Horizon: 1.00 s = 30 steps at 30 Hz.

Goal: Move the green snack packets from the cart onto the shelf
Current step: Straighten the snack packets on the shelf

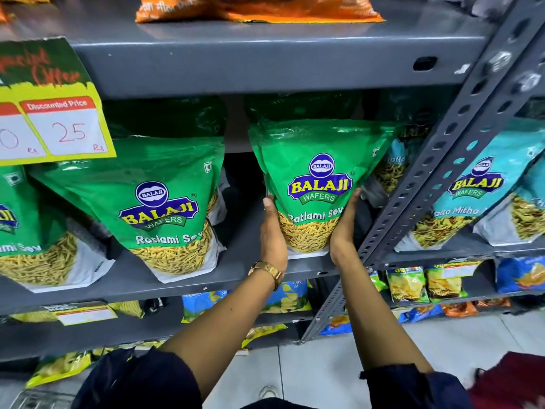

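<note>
A green snack packet (317,160) stands upright on the grey shelf (165,283), near its right end. My left hand (272,231) grips its lower left side and my right hand (343,228) its lower right side. A second green packet (165,196) leans on the same shelf to the left, and a third (26,225) shows at the left edge. Darker green packets sit behind them. At the bottom left corner a bit of wire mesh (38,401) shows; I cannot tell whether it is the cart.
A slanted perforated grey upright (436,160) stands just right of my right hand. Beyond it stand teal packets (472,196). A yellow price sign (56,125) hangs at top left. Lower shelves hold blue and yellow packets (283,296). An orange packet (259,10) lies above.
</note>
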{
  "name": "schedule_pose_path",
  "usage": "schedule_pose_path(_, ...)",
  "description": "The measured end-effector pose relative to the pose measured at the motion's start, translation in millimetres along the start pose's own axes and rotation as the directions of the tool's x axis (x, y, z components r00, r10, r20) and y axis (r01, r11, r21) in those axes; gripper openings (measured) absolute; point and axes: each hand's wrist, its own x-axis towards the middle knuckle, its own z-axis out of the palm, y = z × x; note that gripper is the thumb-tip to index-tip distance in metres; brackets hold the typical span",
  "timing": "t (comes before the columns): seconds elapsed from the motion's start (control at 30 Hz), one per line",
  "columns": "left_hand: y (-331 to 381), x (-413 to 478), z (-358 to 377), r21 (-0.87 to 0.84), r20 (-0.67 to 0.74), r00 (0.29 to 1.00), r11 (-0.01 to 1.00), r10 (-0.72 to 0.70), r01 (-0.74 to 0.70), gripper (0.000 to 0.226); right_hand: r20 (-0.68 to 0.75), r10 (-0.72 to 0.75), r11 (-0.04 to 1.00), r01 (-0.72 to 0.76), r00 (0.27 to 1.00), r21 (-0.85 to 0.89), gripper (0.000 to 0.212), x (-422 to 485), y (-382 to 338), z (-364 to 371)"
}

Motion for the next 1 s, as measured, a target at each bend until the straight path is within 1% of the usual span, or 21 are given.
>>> schedule_pose_path(0.03, 1.5, -1.4, -1.6, -0.006, 0.005, 1.000, 1.000, 0.006, -0.006, 0.062, -0.024, 0.007, 0.999, -0.008, 1.000, -0.035, 0.056, -0.8, 2.2, -1.7)
schedule_pose_path(0.1, 5.9, -9.8, -7.0, 0.005, 0.026, 0.999, 1.000, 0.030, -0.030, 0.062, -0.045, 0.017, 0.998, -0.020, 0.999, -0.056, 0.072, -5.4, 9.7, -5.8)
schedule_pose_path(0.13, 7.5, -16.8, -11.4, 0.022, 0.032, 0.999, 0.999, 0.044, -0.045, 0.062, -0.049, -0.026, 0.998, 0.023, 0.998, -0.052, 0.078, -12.0, 13.8, -6.1)
schedule_pose_path(0.17, 8.5, -25.6, -16.9, 0.065, 0.031, 0.997, 0.995, 0.069, -0.071, 0.065, -0.058, -0.117, 0.990, 0.112, 0.991, -0.080, 0.082, -21.7, 18.5, -6.3)
schedule_pose_path(0.23, 8.1, -48.1, -33.5, 0.215, 0.031, 0.985, 0.961, 0.171, -0.174, 0.084, -0.026, -0.327, 0.931, 0.317, 0.945, -0.182, 0.089, -47.0, 32.6, -5.9)
schedule_pose_path(0.27, 4.7, -58.8, -45.5, 0.303, 0.057, 0.969, 0.920, 0.242, -0.248, 0.087, 0.028, -0.425, 0.878, 0.419, 0.905, -0.230, 0.093, -62.3, 42.5, -6.9)
schedule_pose_path(0.33, -0.4, -77.2, -71.3, 0.426, 0.133, 0.921, 0.818, 0.367, -0.388, 0.074, 0.149, -0.579, 0.737, 0.593, 0.802, -0.325, 0.094, -92.6, 54.8, -7.5)
schedule_pose_path(0.4, 3.2, -94.1, -97.9, 0.520, 0.152, 0.859, 0.699, 0.490, -0.491, 0.063, 0.280, -0.665, 0.596, 0.718, 0.692, -0.360, 0.088, -112.6, 61.8, -3.2)
schedule_pose_path(0.47, 13.3, -105.6, -121.2, 0.614, 0.117, 0.762, 0.557, 0.637, -0.560, 0.061, 0.400, -0.698, 0.506, 0.804, 0.594, -0.311, 0.081, -123.7, 66.9, 7.0)
schedule_pose_path(0.5, 18.7, -107.6, -130.7, 0.646, 0.085, 0.714, 0.507, 0.695, -0.571, 0.062, 0.458, -0.682, 0.511, 0.820, 0.570, -0.260, 0.080, -126.6, 67.7, 13.6)
schedule_pose_path(0.53, 23.3, -107.8, -140.7, 0.671, 0.037, 0.678, 0.485, 0.734, -0.561, 0.064, 0.513, -0.644, 0.550, 0.809, 0.568, -0.206, 0.081, -128.6, 69.6, 22.8)
schedule_pose_path(0.6, 31.4, -101.9, -158.8, 0.695, -0.056, 0.643, 0.492, 0.764, -0.525, 0.073, 0.583, -0.531, 0.669, 0.727, 0.615, -0.158, 0.087, -127.5, 73.7, 44.9)
schedule_pose_path(0.63, 34.6, -96.6, -168.0, 0.702, -0.091, 0.646, 0.509, 0.758, -0.498, 0.080, 0.594, -0.478, 0.719, 0.677, 0.647, -0.160, 0.090, -124.2, 77.3, 58.1)
schedule_pose_path(0.67, 36.2, -89.3, -175.9, 0.704, -0.119, 0.674, 0.541, 0.729, -0.460, 0.088, 0.592, -0.432, 0.761, 0.627, 0.680, -0.165, 0.095, -119.7, 80.5, 70.4)
schedule_pose_path(0.7, 38.7, -82.1, -185.2, 0.701, -0.146, 0.719, 0.584, 0.680, -0.410, 0.099, 0.586, -0.384, 0.801, 0.573, 0.714, -0.174, 0.102, -115.6, 82.1, 83.5)
schedule_pose_path(0.77, 44.1, -65.5, -201.1, 0.642, -0.190, 0.837, 0.710, 0.513, -0.289, 0.124, 0.569, -0.244, 0.867, 0.440, 0.785, -0.234, 0.120, -106.1, 82.1, 106.8)
schedule_pose_path(0.8, 49.2, -57.7, -206.7, 0.588, -0.195, 0.889, 0.775, 0.415, -0.233, 0.133, 0.564, -0.172, 0.883, 0.380, 0.807, -0.275, 0.125, -101.8, 78.6, 116.8)
schedule_pose_path(0.83, 55.3, -51.5, -209.8, 0.537, -0.179, 0.925, 0.821, 0.336, -0.194, 0.136, 0.564, -0.125, 0.895, 0.338, 0.816, -0.291, 0.126, -96.7, 75.0, 123.3)
schedule_pose_path(0.9, 64.8, -37.4, -218.1, 0.460, -0.108, 0.961, 0.869, 0.257, -0.181, 0.130, 0.587, -0.108, 0.924, 0.299, 0.803, -0.238, 0.123, -86.3, 68.5, 133.8)
schedule_pose_path(0.97, 69.4, -24.8, -224.6, 0.411, -0.049, 0.974, 0.893, 0.222, -0.183, 0.117, 0.628, -0.142, 0.941, 0.302, 0.765, -0.154, 0.112, -78.2, 64.2, 139.7)
schedule_pose_path(1.0, 69.7, -20.3, -226.6, 0.402, -0.034, 0.979, 0.899, 0.201, -0.171, 0.115, 0.643, -0.153, 0.944, 0.303, 0.751, -0.128, 0.107, -76.3, 64.0, 140.8)
